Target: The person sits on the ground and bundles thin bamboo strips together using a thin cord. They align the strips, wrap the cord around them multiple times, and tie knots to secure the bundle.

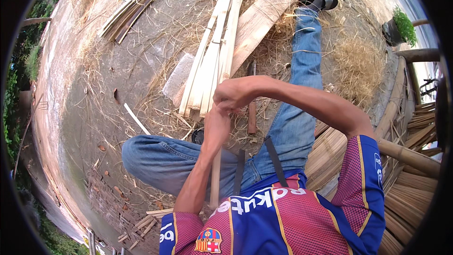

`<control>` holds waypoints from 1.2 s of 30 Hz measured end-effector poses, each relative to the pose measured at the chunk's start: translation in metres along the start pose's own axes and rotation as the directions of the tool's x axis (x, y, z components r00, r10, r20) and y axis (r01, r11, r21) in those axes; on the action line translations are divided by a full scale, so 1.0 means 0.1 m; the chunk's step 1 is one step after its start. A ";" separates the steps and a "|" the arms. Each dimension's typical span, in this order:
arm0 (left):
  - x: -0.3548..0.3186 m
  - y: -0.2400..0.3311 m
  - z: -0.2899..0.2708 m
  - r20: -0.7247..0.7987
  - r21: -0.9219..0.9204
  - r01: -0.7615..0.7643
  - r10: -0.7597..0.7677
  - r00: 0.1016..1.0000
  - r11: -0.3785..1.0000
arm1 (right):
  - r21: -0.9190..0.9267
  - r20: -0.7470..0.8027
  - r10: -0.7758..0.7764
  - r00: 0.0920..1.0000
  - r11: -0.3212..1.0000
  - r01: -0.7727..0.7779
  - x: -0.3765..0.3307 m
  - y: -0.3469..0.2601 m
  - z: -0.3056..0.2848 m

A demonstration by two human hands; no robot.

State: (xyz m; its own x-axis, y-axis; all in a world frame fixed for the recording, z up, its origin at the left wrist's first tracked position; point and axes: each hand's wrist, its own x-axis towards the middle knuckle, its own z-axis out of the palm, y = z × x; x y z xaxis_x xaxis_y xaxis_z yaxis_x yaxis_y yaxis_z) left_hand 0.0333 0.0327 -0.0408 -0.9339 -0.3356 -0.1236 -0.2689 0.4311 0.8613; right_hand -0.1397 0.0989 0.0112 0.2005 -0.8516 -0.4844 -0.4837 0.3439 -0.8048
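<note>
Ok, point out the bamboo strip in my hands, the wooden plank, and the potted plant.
bamboo strip (pixel 215 179), head view, its lower stretch below the hands
wooden plank (pixel 264 16), head view, middle of its face
potted plant (pixel 405 26), head view, its green leaves

The bamboo strip vanishes behind both clasped hands.

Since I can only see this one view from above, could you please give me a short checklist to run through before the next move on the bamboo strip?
1. Grip: left hand and right hand both closed on the bamboo strip: ok.
2. Strip path: it runs down between the knees toward the body, close to the shirt: not ok.
3. Blade: a knife-like tool lies on the ground just beyond the hands; its edge direction: cannot tell.
4. Supply: bundle of split slats lies ahead, beside the wooden plank: ok.
5. Footing: right leg stretched out, sandal on, among loose shavings: ok.
</note>
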 end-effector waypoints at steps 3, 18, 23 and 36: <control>0.04 0.16 -0.03 0.009 0.169 0.254 -0.259 0.966 0.952 | -0.301 -0.410 -0.244 0.879 0.946 0.122 0.04 0.10 0.09; 0.03 0.07 -0.03 0.231 -0.503 0.555 -0.516 0.825 0.662 | -0.019 0.097 0.132 0.987 0.991 -0.131 -0.32 -0.19 0.09; 0.04 0.06 -0.02 0.260 -0.490 0.560 -0.501 0.826 0.668 | -0.183 -0.443 -0.241 0.864 0.967 0.177 -0.03 -0.09 0.12; -0.04 -0.07 0.08 0.181 -0.524 0.460 -0.434 0.883 0.717 | -0.497 -0.396 -0.088 0.914 0.858 -0.132 -0.38 0.19 0.51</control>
State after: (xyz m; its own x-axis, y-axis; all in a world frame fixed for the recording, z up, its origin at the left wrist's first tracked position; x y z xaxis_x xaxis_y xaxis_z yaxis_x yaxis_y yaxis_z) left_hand 0.0371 0.0377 -0.0504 -0.7501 -0.3321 -0.5719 -0.4988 -0.2837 0.8190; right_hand -0.1131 0.1576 -0.0037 -0.1112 -0.9654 -0.2360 -0.8647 0.2110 -0.4559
